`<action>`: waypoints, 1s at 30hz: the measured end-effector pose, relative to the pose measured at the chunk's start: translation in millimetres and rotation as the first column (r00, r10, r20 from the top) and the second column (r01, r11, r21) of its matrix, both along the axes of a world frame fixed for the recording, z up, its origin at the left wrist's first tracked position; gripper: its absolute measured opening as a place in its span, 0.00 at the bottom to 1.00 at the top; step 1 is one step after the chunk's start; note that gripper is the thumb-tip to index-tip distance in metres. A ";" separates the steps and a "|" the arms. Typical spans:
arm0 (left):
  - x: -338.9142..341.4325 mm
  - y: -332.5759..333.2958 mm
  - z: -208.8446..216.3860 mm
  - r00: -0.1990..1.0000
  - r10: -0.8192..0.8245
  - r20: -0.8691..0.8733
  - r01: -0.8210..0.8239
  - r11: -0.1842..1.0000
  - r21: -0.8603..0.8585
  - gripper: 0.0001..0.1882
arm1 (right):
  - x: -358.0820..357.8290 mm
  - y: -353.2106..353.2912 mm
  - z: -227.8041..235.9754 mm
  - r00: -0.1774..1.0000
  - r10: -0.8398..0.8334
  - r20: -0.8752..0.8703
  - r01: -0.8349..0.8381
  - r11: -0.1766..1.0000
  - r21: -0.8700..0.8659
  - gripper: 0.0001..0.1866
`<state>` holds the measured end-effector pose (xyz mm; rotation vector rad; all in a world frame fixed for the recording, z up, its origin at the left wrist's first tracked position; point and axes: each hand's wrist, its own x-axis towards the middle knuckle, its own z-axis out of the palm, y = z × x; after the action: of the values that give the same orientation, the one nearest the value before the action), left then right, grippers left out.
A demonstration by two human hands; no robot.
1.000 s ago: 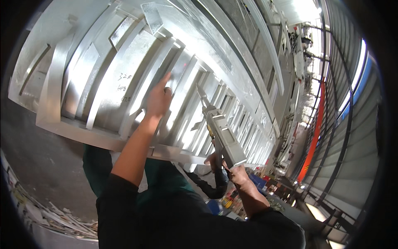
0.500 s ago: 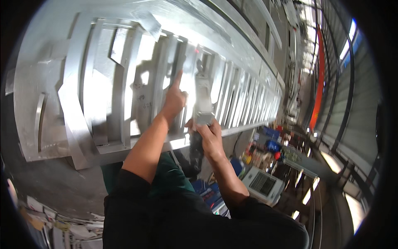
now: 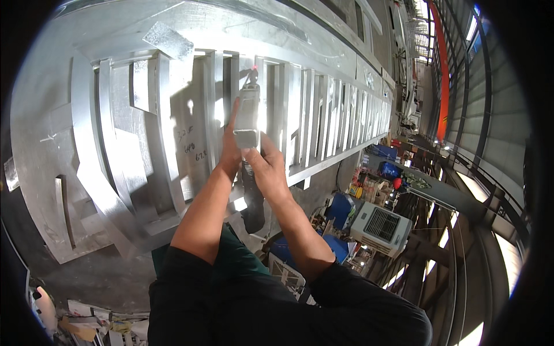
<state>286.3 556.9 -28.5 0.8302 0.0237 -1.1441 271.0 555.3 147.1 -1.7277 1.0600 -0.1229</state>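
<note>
A pale grey handheld laser welding gun (image 3: 248,115) points away from me, a red light spot at its tip. A thick black sleeved cable (image 3: 252,202) runs back from it toward my lap. My right hand (image 3: 270,170) is closed around its rear end. Against its left side lies my left hand (image 3: 230,141), index finger stretched along the body and the other fingers mostly hidden behind it. The tip is over the far end of a bar in a silvery metal frame (image 3: 164,115), built from long rails with several crossbars.
The frame lies on a big metal table (image 3: 34,127). A loose metal plate (image 3: 168,40) rests at its far left corner. At right stand a boxy grey machine with a grille (image 3: 381,228) and blue containers (image 3: 340,210). An orange beam (image 3: 440,75) is farther off.
My left hand, which pointed at the bars apart from the gun, now rests against its side. The gun and my right hand are farther left in view.
</note>
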 end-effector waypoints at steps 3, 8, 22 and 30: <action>8.4 6.0 13.1 1.000 0.021 0.000 -0.021 1.000 -0.016 0.40 | 3.7 -2.4 -0.6 0.998 -0.035 -0.051 0.037 0.998 0.049 0.25; 16.6 17.1 26.2 0.999 0.009 -0.041 -0.012 0.997 -0.070 0.33 | 8.9 -2.5 -0.2 0.996 -0.060 -0.064 0.064 0.996 0.061 0.22; 3.8 23.1 17.1 0.790 -0.071 -0.608 0.013 0.995 -0.100 0.12 | 22.2 5.5 5.1 0.987 -0.144 -0.075 0.151 0.982 0.111 0.22; 14.5 23.8 32.5 0.780 -0.061 -0.622 0.086 0.996 0.010 0.13 | 16.8 9.7 4.0 0.984 -0.153 -0.089 0.159 0.986 0.056 0.22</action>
<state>300.8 580.7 4.0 0.4513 0.5722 -1.4578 287.8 565.0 151.1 -1.6045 1.2488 -0.1156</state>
